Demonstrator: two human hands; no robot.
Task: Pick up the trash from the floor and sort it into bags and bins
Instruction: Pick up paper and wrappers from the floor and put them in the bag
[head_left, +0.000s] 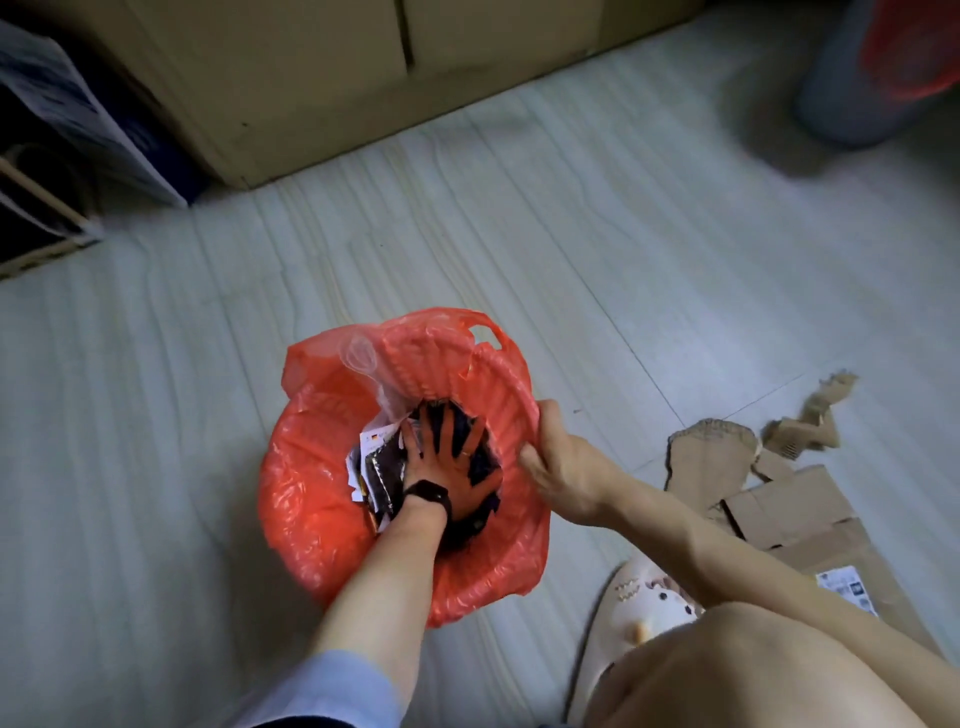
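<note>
A bin lined with a red plastic bag stands on the floor in the middle of the head view. My left hand is deep inside it, fingers spread flat, pressing down on dark wrappers and white paper scraps. A dark band sits on that wrist. My right hand grips the bag-covered rim of the bin on its right side. Torn brown cardboard pieces lie on the floor to the right.
A flattened cardboard box with a label lies at the right, by my knee and a pale slipper. Tan cabinets run along the back. A grey bin with a red bag stands far right. Boxes sit at the left.
</note>
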